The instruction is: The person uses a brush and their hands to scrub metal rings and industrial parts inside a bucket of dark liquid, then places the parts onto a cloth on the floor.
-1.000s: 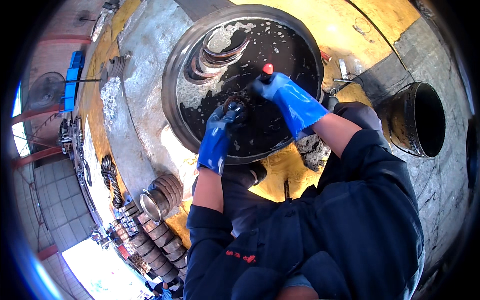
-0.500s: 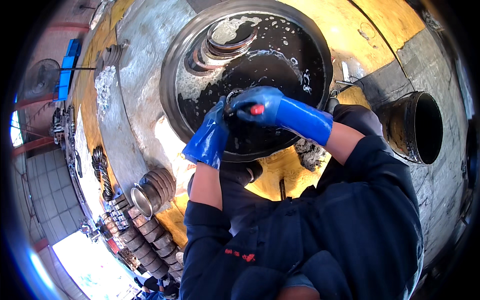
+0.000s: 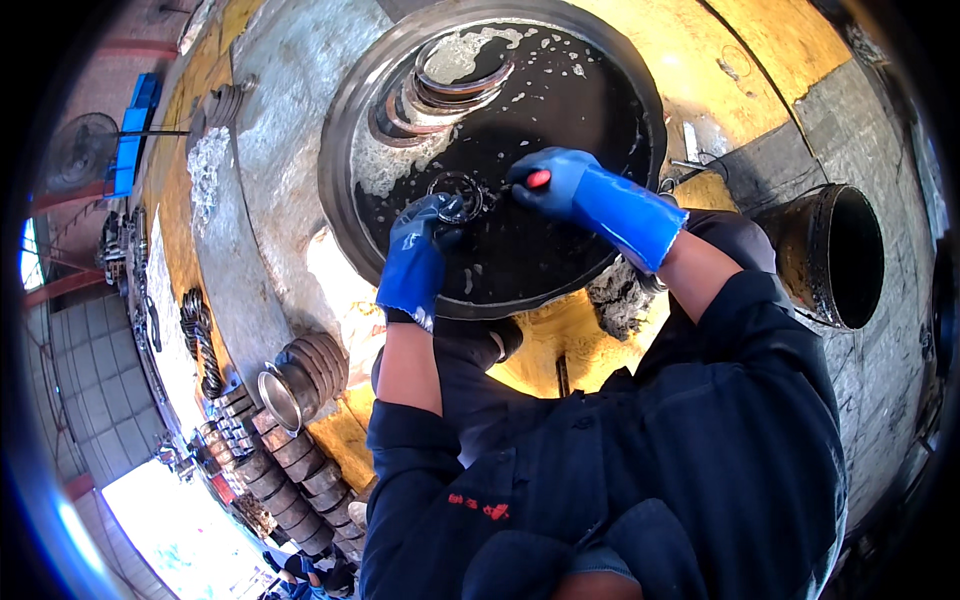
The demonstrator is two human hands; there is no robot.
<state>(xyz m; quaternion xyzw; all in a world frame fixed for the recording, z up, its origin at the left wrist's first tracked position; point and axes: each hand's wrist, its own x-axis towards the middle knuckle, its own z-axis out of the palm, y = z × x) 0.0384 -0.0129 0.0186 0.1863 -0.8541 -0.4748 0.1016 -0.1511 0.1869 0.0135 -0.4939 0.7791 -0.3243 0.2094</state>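
Observation:
A wide, round metal basin [image 3: 343, 205] of dark liquid lies before me. My left hand [image 3: 424, 238], in a blue rubber glove, grips the near side of a dark metal ring [image 3: 452, 178] above the liquid. My right hand [image 3: 562, 180], gloved likewise, is closed on a tool with a red handle [image 3: 539, 179]. The tool's working end points toward the ring and is too dark to identify. Several larger metal rings [image 3: 462, 92] are piled in the basin's far left part, partly under the liquid, with pale foam around them.
An open black drum [image 3: 850, 255] lies tilted to the right of my knee. At the left stand ribbed rings in a stack [image 3: 318, 368] and rows of cylindrical metal parts [image 3: 295, 470]. A dark grimy lump [image 3: 618, 305] sits by the basin's near edge, on yellow flooring [image 3: 540, 372].
My right hand has drawn away to the right with the red-handled tool. My left hand has shifted slightly, and the ring between the hands now shows clearly.

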